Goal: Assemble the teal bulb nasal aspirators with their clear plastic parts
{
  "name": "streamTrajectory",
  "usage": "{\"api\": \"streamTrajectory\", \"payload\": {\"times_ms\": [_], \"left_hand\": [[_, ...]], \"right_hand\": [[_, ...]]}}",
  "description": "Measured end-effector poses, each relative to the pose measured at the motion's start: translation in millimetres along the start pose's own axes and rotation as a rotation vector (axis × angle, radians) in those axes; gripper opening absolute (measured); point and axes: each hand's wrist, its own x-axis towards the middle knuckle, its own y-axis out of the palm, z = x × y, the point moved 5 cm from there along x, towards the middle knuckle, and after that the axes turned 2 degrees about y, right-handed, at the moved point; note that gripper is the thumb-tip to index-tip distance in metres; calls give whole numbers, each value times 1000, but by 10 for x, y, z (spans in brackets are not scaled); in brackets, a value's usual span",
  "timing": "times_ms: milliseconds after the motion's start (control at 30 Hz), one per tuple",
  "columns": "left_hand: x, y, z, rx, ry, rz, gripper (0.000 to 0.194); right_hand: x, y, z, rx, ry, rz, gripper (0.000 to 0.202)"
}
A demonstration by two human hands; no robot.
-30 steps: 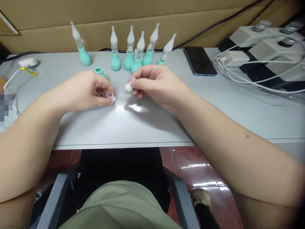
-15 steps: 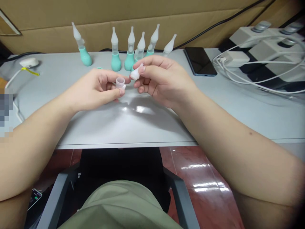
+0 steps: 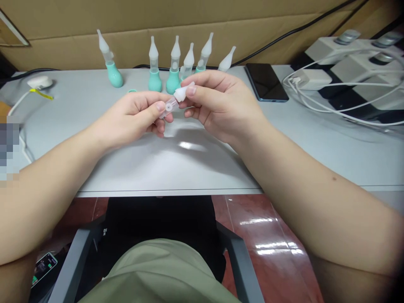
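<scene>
My left hand pinches a short clear plastic tube between thumb and fingers, tilted up to the right. A small round feature shows on its side. My right hand grips a white soft tip by its narrow end. The tip's wide end meets the upper end of the tube; whether it is seated cannot be made out. Behind the hands stand several assembled pieces with teal bulbs, such as one near the middle and another farther left. My right hand partly hides the rightmost ones.
A black phone lies at the back right, beside white cables and grey-white devices. A white round item with a yellow tag sits at the left. The desk's front edge runs before my lap, between chair armrests.
My left hand has turned the clear tube from upright to tilted toward the right. The tube and white tip, apart before, have come together end to end.
</scene>
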Motion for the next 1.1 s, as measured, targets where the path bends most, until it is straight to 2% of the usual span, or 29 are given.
{"api": "streamTrajectory", "payload": {"times_ms": [133, 267, 367, 433, 467, 533, 600, 633, 733, 900, 1100], "left_hand": [[19, 21, 64, -80, -27, -52, 29], [24, 7, 68, -159, 13, -110, 29], [13, -2, 41, -168, -13, -153, 15], [1, -11, 20, -159, -66, -210, 9], [-4, -10, 4, -158, -83, -236, 8], [-14, 12, -44, -158, -72, -260, 21], [-29, 40, -106, -138, -9, -287, 33], [-42, 49, -129, -112, 16, -311, 32], [-79, 55, -159, 59, 41, -370, 13], [-67, 21, -146, 403, 99, -247, 20], [-64, -20, -170, 539, 166, -206, 13]], "right_hand": [[-4, -27, -4, -25, 5, -55, 20], [-6, -52, -21, -24, -3, -9, 18], [-9, -40, -30, -9, -12, 44, 19], [-10, -32, -24, 4, -27, 36, 17], [-10, -31, -22, 9, -32, 17, 17], [-10, -30, -16, 20, -39, -22, 22], [-12, -20, -13, 18, -41, -35, 24], [-14, -12, -12, 11, -40, -32, 24], [-26, 5, -2, -27, -41, -22, 24], [-61, -2, 9, -100, -22, -29, 21], [-87, 0, 32, -197, -42, 13, 15]]}}
